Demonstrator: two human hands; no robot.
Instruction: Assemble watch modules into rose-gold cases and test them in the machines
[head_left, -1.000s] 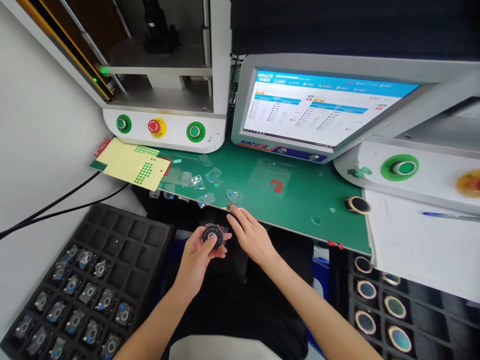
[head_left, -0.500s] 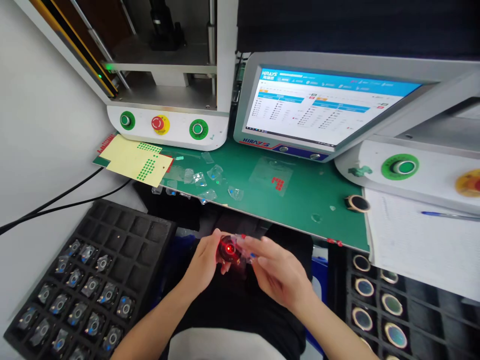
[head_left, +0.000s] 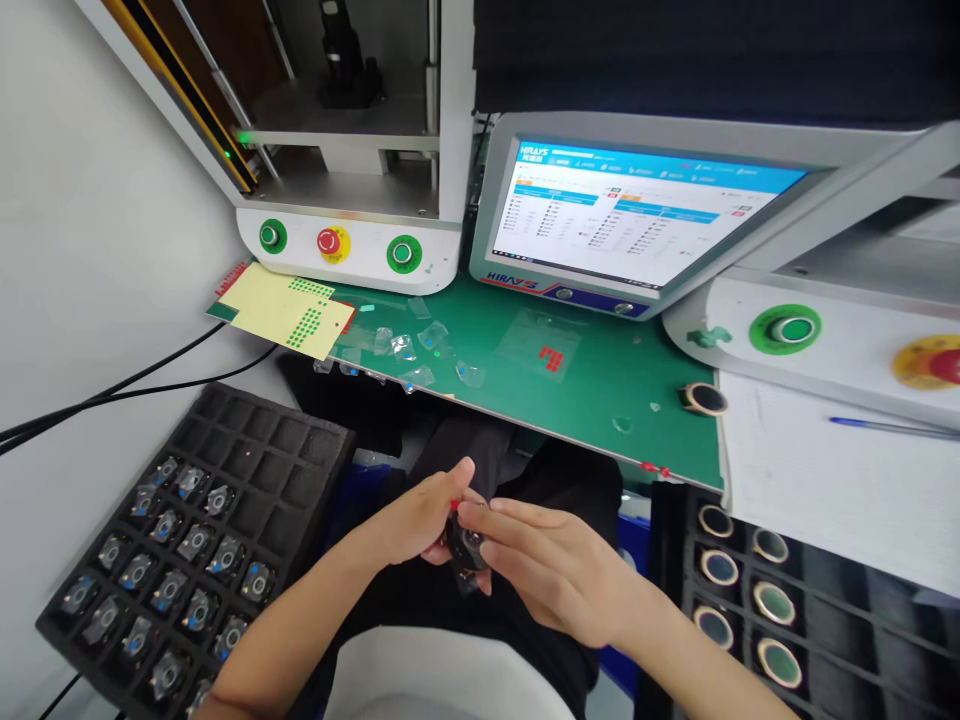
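1. Both hands were down at lap level, below the front edge of the green bench mat (head_left: 600, 390). The left hand (head_left: 416, 520) had its fingers curled around a small black round part (head_left: 463, 545), thumb stretched over the top.
2. The right hand (head_left: 555, 570) was touching the same part from the other side, fingers fairly flat and close together, fingertips resting on it. Most of the part was hidden between the two hands, so I couldn't tell what exactly it was. There was a tiny red speck right by the left thumb.
3. To the person's left sat a black compartment tray (head_left: 300, 450), the nearer rows filled with small wrapped parts, the far rows bare.
4. To the right was another black tray (head_left: 667, 530) with ring-shaped lens-looking parts, one per pocket.
5. On the mat: a yellow sheet of green dot stickers (head_left: 289, 310), a scatter of peeled clear film bits (head_left: 409, 350), a clear bag with red squares (head_left: 551, 350), and one loose ring (head_left: 703, 399) near the right edge.
6. Behind all that was a Hirays monitor (head_left: 637, 215) showing a table, plus a white machine with green and red buttons (head_left: 334, 240).
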